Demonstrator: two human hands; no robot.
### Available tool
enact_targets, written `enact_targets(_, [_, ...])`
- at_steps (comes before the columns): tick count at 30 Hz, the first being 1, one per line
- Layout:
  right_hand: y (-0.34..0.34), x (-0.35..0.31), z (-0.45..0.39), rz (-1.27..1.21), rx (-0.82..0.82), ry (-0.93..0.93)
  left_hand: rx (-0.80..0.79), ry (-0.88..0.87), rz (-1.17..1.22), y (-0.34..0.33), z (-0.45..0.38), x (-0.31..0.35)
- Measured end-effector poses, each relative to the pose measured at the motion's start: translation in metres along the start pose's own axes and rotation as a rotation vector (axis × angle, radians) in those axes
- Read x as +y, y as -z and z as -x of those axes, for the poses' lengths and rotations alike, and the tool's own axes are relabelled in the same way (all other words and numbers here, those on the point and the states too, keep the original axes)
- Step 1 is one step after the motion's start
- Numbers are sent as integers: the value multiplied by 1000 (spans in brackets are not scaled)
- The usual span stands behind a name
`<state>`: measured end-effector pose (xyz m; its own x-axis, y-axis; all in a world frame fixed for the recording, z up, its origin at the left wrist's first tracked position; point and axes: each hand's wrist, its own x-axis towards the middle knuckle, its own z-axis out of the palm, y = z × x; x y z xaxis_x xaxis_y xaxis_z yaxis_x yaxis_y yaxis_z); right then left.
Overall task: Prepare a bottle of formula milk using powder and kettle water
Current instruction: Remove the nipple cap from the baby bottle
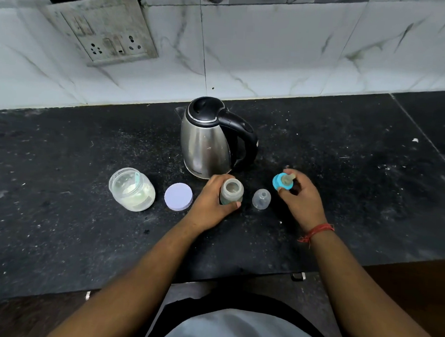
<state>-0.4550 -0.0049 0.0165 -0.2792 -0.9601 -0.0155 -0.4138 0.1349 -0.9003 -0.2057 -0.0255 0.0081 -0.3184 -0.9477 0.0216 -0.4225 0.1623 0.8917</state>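
An open baby bottle (231, 191) stands upright on the black counter (62, 238), and my left hand (212, 202) grips it round the body. To its right my right hand (300, 193) holds the blue ring with its teat (282, 181) just above the counter. A clear bottle cap (261, 198) lies between my two hands. The steel kettle (207, 140), lid down, stands right behind the bottle. At the left sits an open jar of white powder (132, 189) with a blue scoop inside, and its round pale lid (178, 197) lies beside it.
A tiled wall with a switch and socket plate (105, 30) rises behind the counter. The counter's front edge runs just before my body, with a small metal latch (298, 275) below it.
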Motion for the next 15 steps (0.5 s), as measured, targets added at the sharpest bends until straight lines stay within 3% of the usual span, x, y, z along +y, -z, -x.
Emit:
enact_targets(6, [7, 21, -1, 309, -142, -33, -6, 21, -34, -6, -3, -9])
enact_targets(15, [4, 31, -3, 413, -209, -31, -14, 49, -60, -10, -3, -17])
